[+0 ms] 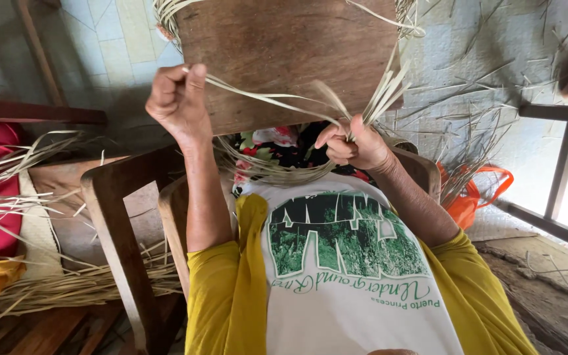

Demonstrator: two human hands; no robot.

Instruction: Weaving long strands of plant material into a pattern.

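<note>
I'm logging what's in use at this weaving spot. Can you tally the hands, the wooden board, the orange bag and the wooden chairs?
Hands: 2, left hand and right hand, each pinching straw strips
Wooden board: 1
Orange bag: 1
Wooden chairs: 1, chair
Total: 5

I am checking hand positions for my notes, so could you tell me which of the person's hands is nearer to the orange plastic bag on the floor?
The right hand is nearer: the orange plastic bag lies just beyond it on the same side. The left hand is across the wooden board, far from the bag.
</note>
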